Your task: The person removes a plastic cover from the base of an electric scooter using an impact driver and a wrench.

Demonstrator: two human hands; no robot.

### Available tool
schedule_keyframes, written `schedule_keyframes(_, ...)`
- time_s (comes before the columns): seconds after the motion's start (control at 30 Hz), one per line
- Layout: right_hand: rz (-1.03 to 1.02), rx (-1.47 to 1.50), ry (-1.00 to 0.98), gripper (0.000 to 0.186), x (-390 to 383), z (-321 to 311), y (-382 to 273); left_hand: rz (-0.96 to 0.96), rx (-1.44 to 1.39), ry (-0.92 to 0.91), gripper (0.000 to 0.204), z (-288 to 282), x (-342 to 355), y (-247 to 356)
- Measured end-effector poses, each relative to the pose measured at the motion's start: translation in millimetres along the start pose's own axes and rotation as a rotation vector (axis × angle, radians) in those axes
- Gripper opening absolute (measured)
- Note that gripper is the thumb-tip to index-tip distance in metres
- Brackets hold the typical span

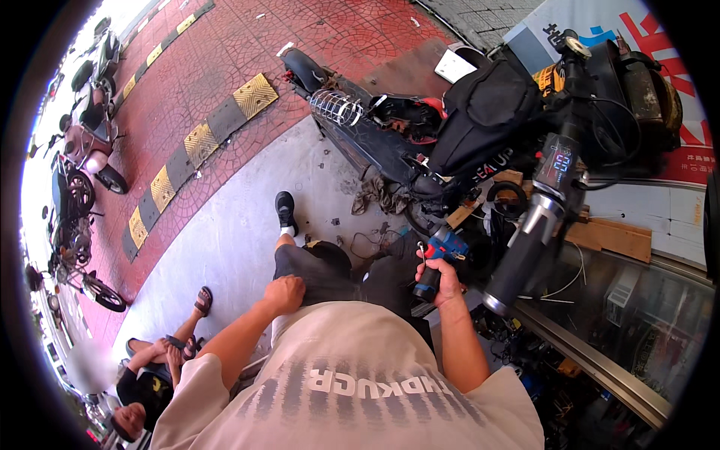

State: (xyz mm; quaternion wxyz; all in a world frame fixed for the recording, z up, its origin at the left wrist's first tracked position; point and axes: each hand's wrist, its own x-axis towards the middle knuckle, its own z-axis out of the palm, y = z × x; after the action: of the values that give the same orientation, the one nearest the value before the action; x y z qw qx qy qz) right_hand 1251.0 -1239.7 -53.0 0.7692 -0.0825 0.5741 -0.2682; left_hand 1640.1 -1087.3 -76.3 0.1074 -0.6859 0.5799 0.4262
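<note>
My right hand (pixel 442 281) is wrapped round the dark grip of a blue and black cordless drill (pixel 450 244). The drill's head points away from me, toward the scooter. A thin silver metal tool (pixel 422 252) stands up by the same hand's fingers; its exact kind is unclear. My left hand (pixel 285 294) rests closed on my left thigh, and its curled fingers hide whatever may be inside. Ahead of my knees is a black electric scooter (pixel 360 139) with its handlebar (pixel 536 217) close on my right. A dark rag (pixel 380 196) lies on the ground beside it.
A black bag (pixel 487 112) sits on the scooter. To the right stands a glass display case (pixel 622 300) with a metal edge, near wooden boards (pixel 609 238). A seated person (pixel 154 382) is at lower left. A yellow and black ramp strip (pixel 201 144) crosses the red paving; motorbikes (pixel 90 150) stand beyond.
</note>
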Motion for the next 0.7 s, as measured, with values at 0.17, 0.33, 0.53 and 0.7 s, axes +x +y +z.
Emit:
schedule_keyframes(0.17, -0.011, 0.051, 0.071, 0.046, 78, 93, 28, 0.083, -0.239, -0.154, 0.026, -97, 46, -86)
schedule_keyframes(0.33, 0.069, 0.097, 0.03, 0.043, 148, 157, 71, 0.244, -0.083, -0.2, 0.021, -111, 135, -118)
schedule_keyframes(0.53, -0.345, -0.696, -0.04, 0.026, 316, 173, 130, 0.335, -0.09, -0.358, 0.024, 1, 267, -130)
schedule_keyframes(0.7, -0.36, -1.11, -0.091, 0.031, 436, 133, 211, 0.295, 0.272, -0.779, 0.032, 127, 374, -138)
